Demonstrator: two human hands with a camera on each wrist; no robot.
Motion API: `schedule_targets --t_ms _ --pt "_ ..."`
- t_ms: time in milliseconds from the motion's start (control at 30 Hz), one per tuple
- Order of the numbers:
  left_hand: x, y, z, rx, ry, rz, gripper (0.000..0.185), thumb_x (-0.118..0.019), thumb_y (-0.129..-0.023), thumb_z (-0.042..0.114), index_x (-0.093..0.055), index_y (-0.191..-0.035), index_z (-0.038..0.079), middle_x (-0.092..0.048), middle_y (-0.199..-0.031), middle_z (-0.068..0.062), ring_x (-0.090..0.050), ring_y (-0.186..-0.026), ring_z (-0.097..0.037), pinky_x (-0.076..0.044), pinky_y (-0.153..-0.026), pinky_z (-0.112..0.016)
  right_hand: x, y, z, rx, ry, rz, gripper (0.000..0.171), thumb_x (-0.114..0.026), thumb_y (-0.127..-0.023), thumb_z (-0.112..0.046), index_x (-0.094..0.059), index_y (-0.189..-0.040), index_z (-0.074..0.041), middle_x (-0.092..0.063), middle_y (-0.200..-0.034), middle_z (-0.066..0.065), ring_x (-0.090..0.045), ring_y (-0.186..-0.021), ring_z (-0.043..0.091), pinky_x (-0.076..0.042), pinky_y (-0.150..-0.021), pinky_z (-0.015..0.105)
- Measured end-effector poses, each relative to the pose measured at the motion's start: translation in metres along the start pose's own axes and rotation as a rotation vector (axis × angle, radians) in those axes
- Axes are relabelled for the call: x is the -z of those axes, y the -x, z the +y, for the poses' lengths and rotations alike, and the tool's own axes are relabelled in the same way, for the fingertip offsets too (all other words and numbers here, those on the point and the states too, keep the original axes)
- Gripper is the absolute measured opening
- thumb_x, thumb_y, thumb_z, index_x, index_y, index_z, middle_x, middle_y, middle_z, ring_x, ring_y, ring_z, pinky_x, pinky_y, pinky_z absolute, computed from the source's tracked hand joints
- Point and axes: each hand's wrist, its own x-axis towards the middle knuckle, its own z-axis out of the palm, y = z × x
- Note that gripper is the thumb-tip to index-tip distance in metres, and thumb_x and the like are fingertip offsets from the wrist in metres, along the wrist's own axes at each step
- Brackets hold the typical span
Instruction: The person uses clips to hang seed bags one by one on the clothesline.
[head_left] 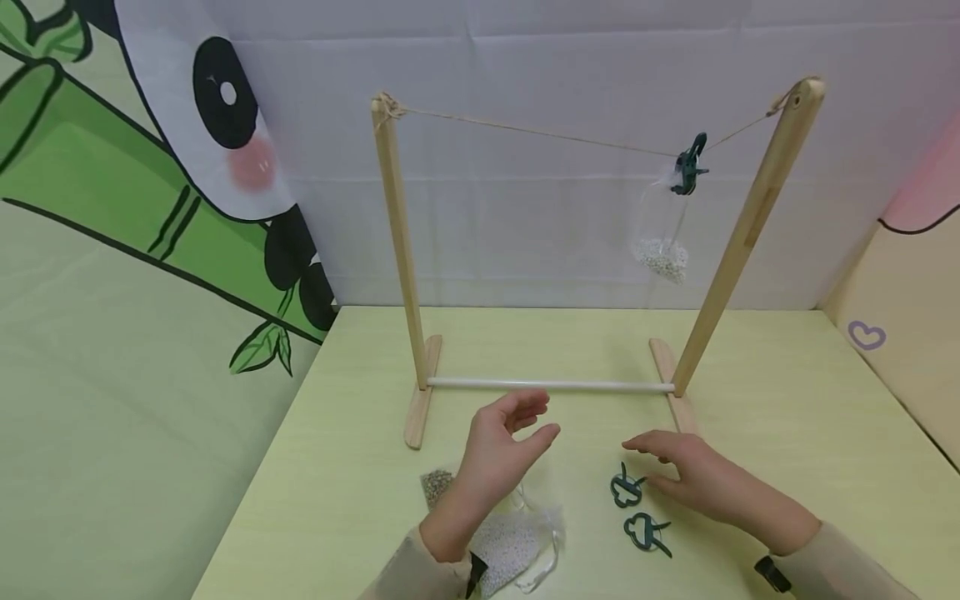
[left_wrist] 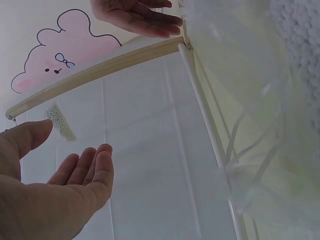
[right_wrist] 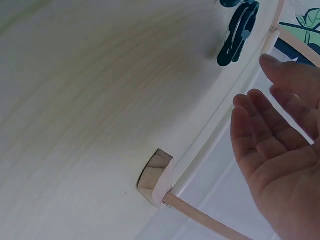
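Head view: both hands (head_left: 592,467) hover open, holding nothing.

- left hand (left_wrist: 55,195) fills the bottom-left corner, palm open, fingers relaxed, holding nothing
- right hand (left_wrist: 137,15) pokes in at the top edge, fingers straight, right by the wooden post (left_wrist: 95,72)
- white rod (left_wrist: 202,107) runs down from the post's end
- clear plastic bag (left_wrist: 255,115) covers the right side, white beads (left_wrist: 300,35) top right
- small hanging bead bag (left_wrist: 61,121) near the thumb

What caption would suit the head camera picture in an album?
Two open hands, left hand and right hand, hover over clips and bead bags before a wooden rack.
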Motion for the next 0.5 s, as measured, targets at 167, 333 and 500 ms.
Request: schedule_targets --t_ms 167,333,500 --pt "-0.002 0.002 -0.002 0.021 -0.008 -0.018 0.034 -0.077 -0.089 0.003 -0.069 -0.122 0.001 -0.069 -0.119 -0.005 -0.065 -0.111 -0.021 -0.051 -0.097 -0.038 -0.004 -0.002 -0.001 -0.026 0.042 -0.09 0.052 -0.07 -0.084 0.013 -0.066 -0.133 -0.006 -0.062 -0.134 0.009 -0.057 -0.123 0.032 -0.049 -0.098 0.051" --pt "-0.004 0.004 -0.003 0.019 -0.016 -0.022 0.033 -0.077 -0.09 0.005 -0.069 -0.122 0.0 -0.069 -0.12 -0.006 -0.065 -0.112 -0.023 -0.051 -0.098 -0.039 -0.009 -0.006 -0.002 -0.02 0.076 -0.162 0.059 -0.059 -0.08 0.02 -0.07 -0.129 -0.011 -0.058 -0.136 0.018 -0.057 -0.121 0.037 -0.051 -0.095 0.052" --pt "-0.004 0.005 -0.002 0.035 -0.018 -0.024 0.033 -0.077 -0.09 0.005 -0.069 -0.122 0.001 -0.069 -0.12 -0.004 -0.064 -0.112 -0.021 -0.051 -0.098 -0.035 -0.013 -0.008 -0.003 -0.022 0.101 -0.187 0.053 -0.063 -0.08 0.02 -0.075 -0.122 -0.01 -0.058 -0.134 0.021 -0.055 -0.122 0.04 -0.05 -0.094 0.055"
